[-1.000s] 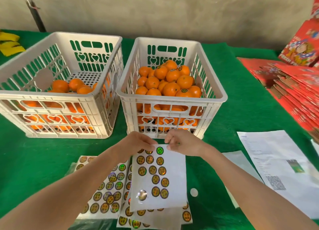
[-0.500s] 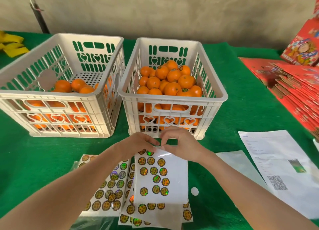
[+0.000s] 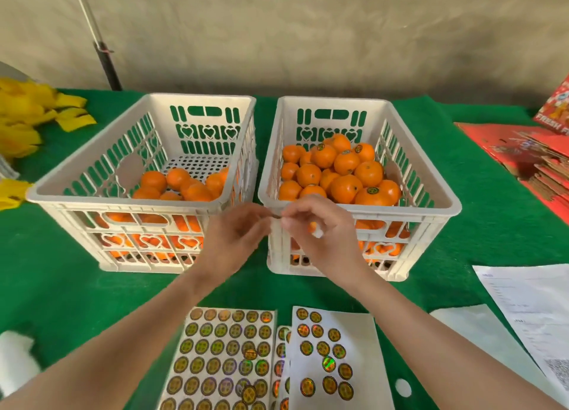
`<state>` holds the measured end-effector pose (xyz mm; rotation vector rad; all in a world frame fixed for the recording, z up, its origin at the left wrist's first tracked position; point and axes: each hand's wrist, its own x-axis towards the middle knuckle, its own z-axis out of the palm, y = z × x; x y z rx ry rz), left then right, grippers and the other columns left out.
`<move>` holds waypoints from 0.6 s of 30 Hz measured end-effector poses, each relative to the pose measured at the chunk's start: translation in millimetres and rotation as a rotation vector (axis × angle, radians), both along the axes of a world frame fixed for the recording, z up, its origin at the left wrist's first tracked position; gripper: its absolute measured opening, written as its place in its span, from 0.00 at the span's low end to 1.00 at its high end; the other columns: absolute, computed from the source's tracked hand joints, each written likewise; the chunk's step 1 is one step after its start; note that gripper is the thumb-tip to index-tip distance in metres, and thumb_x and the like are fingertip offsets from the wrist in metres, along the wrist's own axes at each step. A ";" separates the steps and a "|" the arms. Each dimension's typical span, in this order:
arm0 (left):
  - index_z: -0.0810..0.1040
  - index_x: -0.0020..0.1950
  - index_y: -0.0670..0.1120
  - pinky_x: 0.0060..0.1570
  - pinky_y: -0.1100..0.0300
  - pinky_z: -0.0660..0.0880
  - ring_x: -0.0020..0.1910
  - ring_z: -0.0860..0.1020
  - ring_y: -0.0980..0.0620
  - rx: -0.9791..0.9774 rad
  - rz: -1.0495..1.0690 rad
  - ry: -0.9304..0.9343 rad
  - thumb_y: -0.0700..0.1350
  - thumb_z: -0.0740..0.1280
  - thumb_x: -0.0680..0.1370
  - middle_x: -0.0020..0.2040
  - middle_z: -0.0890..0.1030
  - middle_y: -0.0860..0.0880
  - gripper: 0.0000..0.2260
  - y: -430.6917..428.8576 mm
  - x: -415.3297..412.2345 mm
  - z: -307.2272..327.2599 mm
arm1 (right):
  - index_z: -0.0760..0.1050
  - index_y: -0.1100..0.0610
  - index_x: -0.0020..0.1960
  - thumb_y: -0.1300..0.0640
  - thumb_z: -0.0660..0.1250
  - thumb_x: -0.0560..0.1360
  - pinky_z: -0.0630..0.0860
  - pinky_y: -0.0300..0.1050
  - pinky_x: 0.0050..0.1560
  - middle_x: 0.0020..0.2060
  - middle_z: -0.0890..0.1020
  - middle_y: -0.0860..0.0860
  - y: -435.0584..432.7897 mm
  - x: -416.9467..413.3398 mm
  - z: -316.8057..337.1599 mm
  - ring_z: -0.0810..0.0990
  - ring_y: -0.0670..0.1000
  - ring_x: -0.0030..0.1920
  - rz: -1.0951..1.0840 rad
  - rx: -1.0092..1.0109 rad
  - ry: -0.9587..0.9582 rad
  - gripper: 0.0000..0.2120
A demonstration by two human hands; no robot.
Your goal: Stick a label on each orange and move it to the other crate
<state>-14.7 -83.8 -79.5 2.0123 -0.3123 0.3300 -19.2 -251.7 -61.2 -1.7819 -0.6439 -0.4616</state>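
Head view: my trouble is the spot where the left hand (image 3: 237, 240) and right hand (image 3: 320, 234) meet, fingertips together, just in front of the near left corner of the right crate (image 3: 431, 212). They pinch a small dark sliver, the label (image 3: 277, 216) as far as I can make out, and I cannot say which hand truly has it. Something white shows under the right hand's curled fingers, too blurred to name. The right crate is heaped with oranges (image 3: 345, 188), several carrying stickers; the left crate (image 3: 123, 202) holds fewer, towards its near side. Label sheets (image 3: 221, 357) lie on the green cloth (image 3: 61, 286), cut off below.
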 end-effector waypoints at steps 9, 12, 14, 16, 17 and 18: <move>0.78 0.47 0.47 0.28 0.65 0.76 0.29 0.78 0.58 -0.366 0.290 0.081 0.33 0.62 0.79 0.39 0.82 0.48 0.11 130.6 72.9 47.5 | 0.69 0.59 0.65 0.67 0.60 0.77 0.72 0.31 0.45 0.42 0.77 0.48 142.8 92.8 24.8 0.76 0.43 0.44 -0.092 -0.087 -0.022 0.17; 0.78 0.46 0.47 0.34 0.60 0.77 0.33 0.78 0.52 -0.377 0.308 0.183 0.32 0.62 0.78 0.42 0.82 0.46 0.11 174.7 105.9 43.9 | 0.64 0.59 0.70 0.70 0.60 0.76 0.74 0.38 0.43 0.41 0.76 0.50 174.1 127.0 18.2 0.75 0.47 0.42 -0.131 -0.216 0.079 0.24; 0.79 0.48 0.46 0.36 0.59 0.76 0.36 0.78 0.52 -0.284 0.337 0.256 0.33 0.66 0.77 0.43 0.82 0.47 0.09 198.9 128.8 35.7 | 0.61 0.59 0.72 0.71 0.60 0.75 0.75 0.45 0.38 0.44 0.78 0.53 188.5 142.1 8.0 0.75 0.48 0.39 -0.157 -0.334 0.135 0.26; 0.80 0.51 0.47 0.39 0.63 0.75 0.39 0.78 0.54 -0.027 0.367 0.325 0.35 0.68 0.76 0.45 0.82 0.50 0.08 217.2 150.5 26.5 | 0.56 0.54 0.74 0.71 0.60 0.74 0.73 0.42 0.33 0.52 0.78 0.55 197.4 150.1 -2.7 0.73 0.45 0.37 -0.155 -0.459 0.236 0.32; 0.80 0.54 0.46 0.42 0.63 0.74 0.42 0.78 0.54 0.139 0.350 0.359 0.36 0.68 0.75 0.49 0.82 0.50 0.09 223.7 160.3 22.3 | 0.53 0.51 0.75 0.70 0.60 0.74 0.74 0.43 0.34 0.55 0.78 0.55 199.5 152.2 -6.6 0.74 0.45 0.38 -0.139 -0.522 0.286 0.34; 0.80 0.57 0.44 0.47 0.62 0.74 0.45 0.77 0.53 0.311 0.308 0.401 0.36 0.68 0.75 0.53 0.81 0.48 0.11 227.8 168.5 18.9 | 0.52 0.48 0.76 0.69 0.60 0.74 0.77 0.47 0.37 0.54 0.78 0.55 200.3 153.6 -9.1 0.76 0.46 0.41 -0.125 -0.576 0.313 0.36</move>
